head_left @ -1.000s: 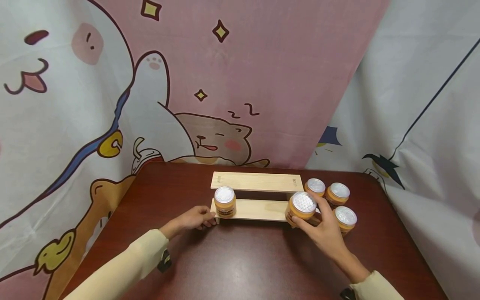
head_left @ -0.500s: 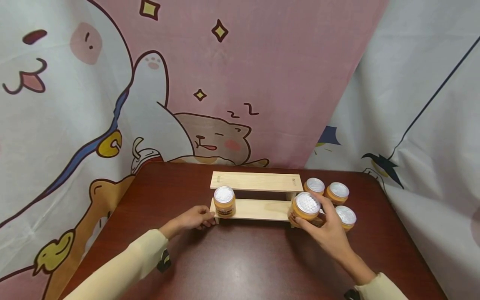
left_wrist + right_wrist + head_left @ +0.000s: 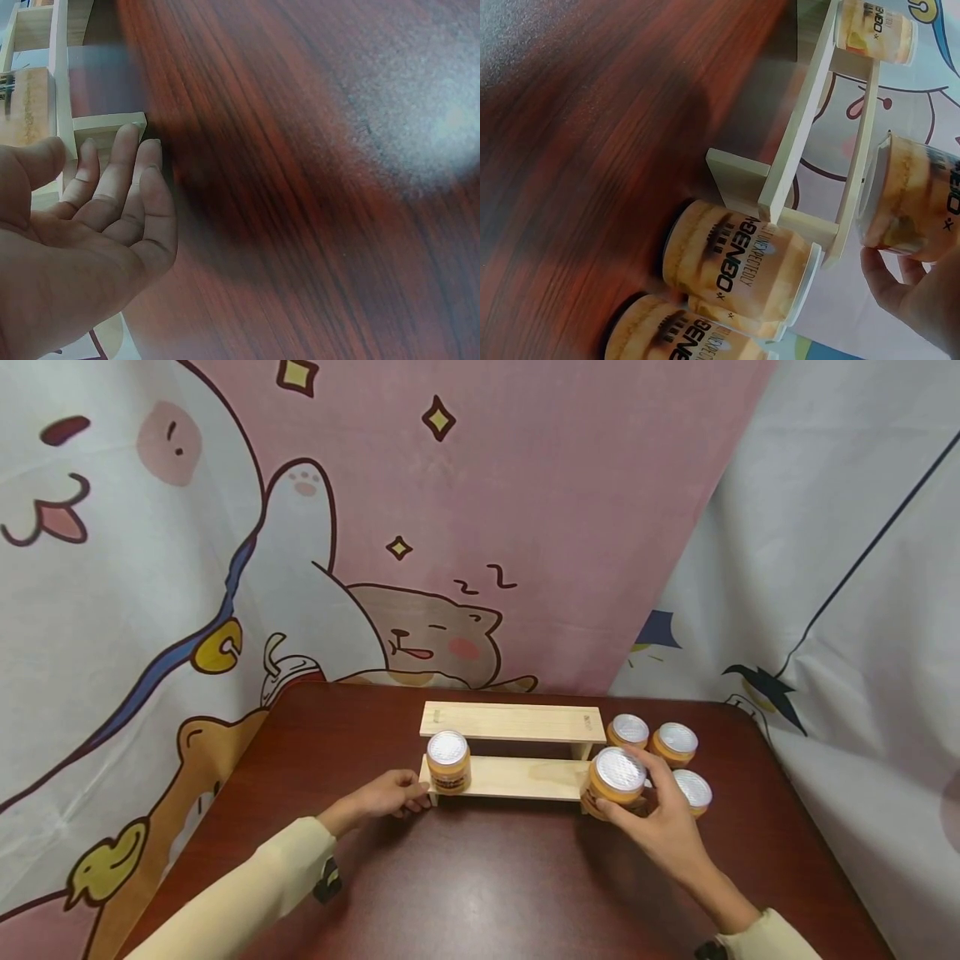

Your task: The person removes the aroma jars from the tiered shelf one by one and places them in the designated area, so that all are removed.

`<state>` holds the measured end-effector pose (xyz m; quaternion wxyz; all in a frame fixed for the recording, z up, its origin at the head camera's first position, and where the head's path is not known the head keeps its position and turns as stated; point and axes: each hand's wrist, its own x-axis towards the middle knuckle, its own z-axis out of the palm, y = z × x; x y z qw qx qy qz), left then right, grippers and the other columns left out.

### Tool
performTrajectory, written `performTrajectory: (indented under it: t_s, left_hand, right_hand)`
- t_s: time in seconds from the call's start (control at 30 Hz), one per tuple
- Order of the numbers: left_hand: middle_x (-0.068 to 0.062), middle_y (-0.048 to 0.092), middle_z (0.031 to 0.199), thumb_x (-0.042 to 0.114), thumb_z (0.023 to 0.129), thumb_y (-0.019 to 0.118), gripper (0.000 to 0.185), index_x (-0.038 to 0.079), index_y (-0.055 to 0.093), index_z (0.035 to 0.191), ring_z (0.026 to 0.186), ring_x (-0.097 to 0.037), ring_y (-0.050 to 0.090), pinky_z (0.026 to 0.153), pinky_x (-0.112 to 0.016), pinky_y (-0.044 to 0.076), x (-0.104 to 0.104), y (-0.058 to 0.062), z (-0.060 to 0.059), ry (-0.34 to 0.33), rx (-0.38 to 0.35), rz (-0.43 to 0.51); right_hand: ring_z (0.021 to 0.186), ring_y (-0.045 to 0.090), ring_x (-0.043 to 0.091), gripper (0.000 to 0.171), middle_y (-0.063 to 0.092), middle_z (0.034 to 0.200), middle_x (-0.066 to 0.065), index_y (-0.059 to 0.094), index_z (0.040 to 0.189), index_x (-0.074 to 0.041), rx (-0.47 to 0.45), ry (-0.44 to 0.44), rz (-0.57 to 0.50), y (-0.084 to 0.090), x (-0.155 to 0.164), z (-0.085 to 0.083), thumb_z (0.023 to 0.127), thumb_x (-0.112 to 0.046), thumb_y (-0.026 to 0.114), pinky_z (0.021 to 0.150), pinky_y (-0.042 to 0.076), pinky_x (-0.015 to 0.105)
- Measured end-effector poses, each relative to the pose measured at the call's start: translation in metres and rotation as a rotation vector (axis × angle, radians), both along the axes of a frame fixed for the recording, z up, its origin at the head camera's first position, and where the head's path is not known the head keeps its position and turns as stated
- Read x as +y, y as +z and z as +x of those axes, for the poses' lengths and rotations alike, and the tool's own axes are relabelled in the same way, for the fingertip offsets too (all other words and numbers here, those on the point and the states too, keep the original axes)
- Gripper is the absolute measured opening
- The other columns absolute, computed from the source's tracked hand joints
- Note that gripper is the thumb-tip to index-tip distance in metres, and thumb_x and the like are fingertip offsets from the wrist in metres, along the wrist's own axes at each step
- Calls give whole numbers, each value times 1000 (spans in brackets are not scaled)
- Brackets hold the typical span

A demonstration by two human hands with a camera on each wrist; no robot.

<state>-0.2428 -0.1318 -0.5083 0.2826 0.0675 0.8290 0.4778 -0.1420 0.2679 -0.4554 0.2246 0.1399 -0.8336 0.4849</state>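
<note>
A two-step wooden rack [image 3: 517, 777] stands on the table. My left hand [image 3: 392, 793] grips the left end of its lower step, in the left wrist view with the thumb [image 3: 46, 161] above and the fingers below. An orange jar with a silvery lid [image 3: 449, 763] stands upright on that step, close to the left hand. My right hand [image 3: 663, 827] holds a similar jar [image 3: 617, 777] between thumb and fingers at the right end of the lower step. In the right wrist view this held jar [image 3: 915, 199] appears raised above the rack, apart from it.
Three more orange jars stand right of the rack: a back jar [image 3: 628, 730], a far right jar [image 3: 674, 743] and a front jar [image 3: 693, 792], partly behind the right hand. A printed cloth [image 3: 570, 527] hangs behind the dark red table [image 3: 480, 877].
My right hand and the jar in it have shifted a little to the right along the lower step. The left hand keeps its grip on the rack, which stays in place.
</note>
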Motion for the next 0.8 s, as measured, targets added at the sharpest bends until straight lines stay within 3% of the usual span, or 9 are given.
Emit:
performTrajectory:
  t_s: [0.2,0.63,0.8]
  left_hand:
    - [-20,74,106,24,105,52,28,-3,58,99,95,-27,69,70,-35,52,0,0,-1,-10,13,13]
    - [-19,74,105,24,105,52,29,-4,58,100,96,-28,70,72,-37,53,2,2,0,-5,19,-8]
    - [-19,74,105,24,105,51,29,-4,58,101,97,-29,70,72,-37,53,1,3,0,-8,20,-12]
  right_hand:
    - [109,58,0,80,49,134,-5,45,143,-3,-31,31,-23,-4,3,0,73,10,83,86,48,11]
    - [115,58,0,82,49,135,-5,42,144,-2,-31,66,-84,-9,7,7,73,15,80,90,47,11]
    - [112,58,-2,82,49,133,-5,44,143,-2,-28,24,-76,-11,11,11,71,15,81,87,49,11]
